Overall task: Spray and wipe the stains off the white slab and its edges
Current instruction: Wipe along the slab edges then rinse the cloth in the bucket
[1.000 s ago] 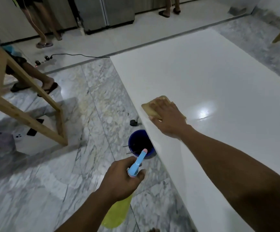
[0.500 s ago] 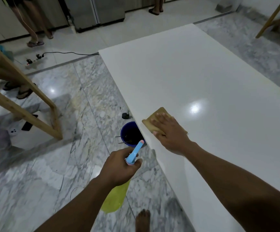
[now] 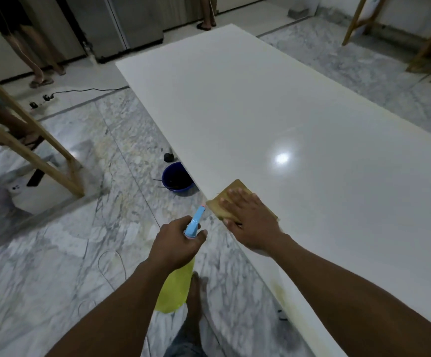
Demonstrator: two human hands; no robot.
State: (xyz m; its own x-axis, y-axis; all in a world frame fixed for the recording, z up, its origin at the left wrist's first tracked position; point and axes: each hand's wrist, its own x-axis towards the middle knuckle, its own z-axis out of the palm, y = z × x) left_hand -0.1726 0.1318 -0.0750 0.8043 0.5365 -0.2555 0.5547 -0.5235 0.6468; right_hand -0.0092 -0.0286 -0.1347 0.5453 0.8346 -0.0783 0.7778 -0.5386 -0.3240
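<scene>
A large white slab (image 3: 273, 104) runs from the near right to the far middle, glossy with a light reflection. My right hand (image 3: 250, 220) lies flat with straight fingers on a tan cloth (image 3: 231, 194) at the slab's left edge. My left hand (image 3: 175, 240) grips a spray bottle (image 3: 175, 287) with a blue nozzle and yellow-green body, held over the floor just left of the cloth. A yellowish stain (image 3: 280, 292) marks the slab's near side edge below my right forearm.
A dark blue bucket (image 3: 177, 177) stands on the marble floor partly under the slab's left edge, a small black object (image 3: 168, 157) beside it. A wooden frame (image 3: 41, 155) stands at left. People's legs (image 3: 36, 55) and a power cord (image 3: 85, 90) are at the back.
My right hand has slid the cloth back toward me along the slab's left edge, past the bucket. My left hand with the spray bottle has stayed near it. The view has shifted backward.
</scene>
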